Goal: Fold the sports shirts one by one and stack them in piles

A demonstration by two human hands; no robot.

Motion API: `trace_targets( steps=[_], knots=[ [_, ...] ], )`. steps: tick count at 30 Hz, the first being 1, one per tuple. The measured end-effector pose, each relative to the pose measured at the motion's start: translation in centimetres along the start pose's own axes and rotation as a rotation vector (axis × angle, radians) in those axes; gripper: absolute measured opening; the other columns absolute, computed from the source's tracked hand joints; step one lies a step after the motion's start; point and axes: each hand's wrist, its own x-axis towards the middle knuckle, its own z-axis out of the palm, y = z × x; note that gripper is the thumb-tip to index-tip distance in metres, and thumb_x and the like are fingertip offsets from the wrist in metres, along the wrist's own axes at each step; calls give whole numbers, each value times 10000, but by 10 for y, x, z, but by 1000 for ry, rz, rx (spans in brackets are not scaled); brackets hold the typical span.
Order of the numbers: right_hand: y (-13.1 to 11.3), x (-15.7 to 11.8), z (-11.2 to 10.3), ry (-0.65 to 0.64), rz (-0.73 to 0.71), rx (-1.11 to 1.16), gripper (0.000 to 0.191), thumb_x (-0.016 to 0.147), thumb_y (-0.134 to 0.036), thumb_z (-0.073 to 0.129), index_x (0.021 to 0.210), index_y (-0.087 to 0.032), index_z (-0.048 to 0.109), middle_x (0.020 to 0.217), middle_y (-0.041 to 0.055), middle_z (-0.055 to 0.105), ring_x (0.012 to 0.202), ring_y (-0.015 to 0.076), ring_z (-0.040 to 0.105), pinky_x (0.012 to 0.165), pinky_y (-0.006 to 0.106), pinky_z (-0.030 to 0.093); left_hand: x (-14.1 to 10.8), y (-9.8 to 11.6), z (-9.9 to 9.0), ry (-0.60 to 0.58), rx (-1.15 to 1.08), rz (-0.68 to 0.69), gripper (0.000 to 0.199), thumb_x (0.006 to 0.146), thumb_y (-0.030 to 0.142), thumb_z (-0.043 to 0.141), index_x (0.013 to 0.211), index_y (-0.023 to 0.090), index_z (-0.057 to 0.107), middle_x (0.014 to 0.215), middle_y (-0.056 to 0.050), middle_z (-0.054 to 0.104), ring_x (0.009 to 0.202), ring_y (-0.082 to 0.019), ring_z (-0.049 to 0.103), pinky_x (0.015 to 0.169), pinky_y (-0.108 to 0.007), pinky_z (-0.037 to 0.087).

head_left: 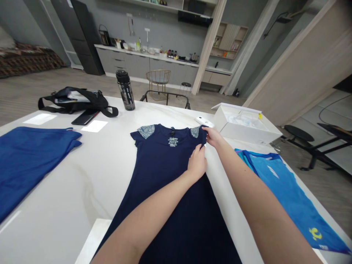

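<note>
A navy short-sleeved dress [162, 172] with patterned shoulders and a patterned patch at the neckline lies spread out on the white table [90, 183], its collar pointing away from me. My left hand [197, 161] is closed on the edge of the dress just below the right-hand sleeve. My right hand [213, 136] pinches the outer end of that same sleeve near the shoulder. The lower part of the dress runs under my forearms and out of view.
A blue garment [35, 157] lies at left, a bright blue shirt [280, 187] at right. Farther back are a black bag [77, 99], a phone [84, 117], a dark bottle [125, 91], a white remote [205, 121] and an open white box [244, 126]. A chair [165, 93] stands behind the table.
</note>
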Motion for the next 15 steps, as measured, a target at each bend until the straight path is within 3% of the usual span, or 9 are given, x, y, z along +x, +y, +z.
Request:
trace_targets(
  steps=[6,12,15],
  knots=[
    [-6,-1,59,-48,-109,-73,123,773,-190,682,857,-198,593,650,-40,589,555,111,531,497,218,421,-3,-18,-28,216,-319,-95,729,763,-3,515,1461,209,511,1552,-90,408,1381,-248,479,1191,-327,352],
    [24,-3,117,-158,-179,-263,100,758,-183,739,810,-160,657,566,-33,582,494,98,501,460,203,400,-2,-60,-51,223,-376,-267,786,684,-14,596,1448,154,519,1482,-156,464,1378,-278,480,1189,-353,354],
    [44,-3,138,-231,-227,-348,171,768,-164,741,935,-144,707,663,0,667,551,107,573,496,193,452,-4,-77,-54,233,-415,-353,796,687,15,634,1459,165,506,1445,-149,515,1354,-281,502,1154,-354,397]
  ],
)
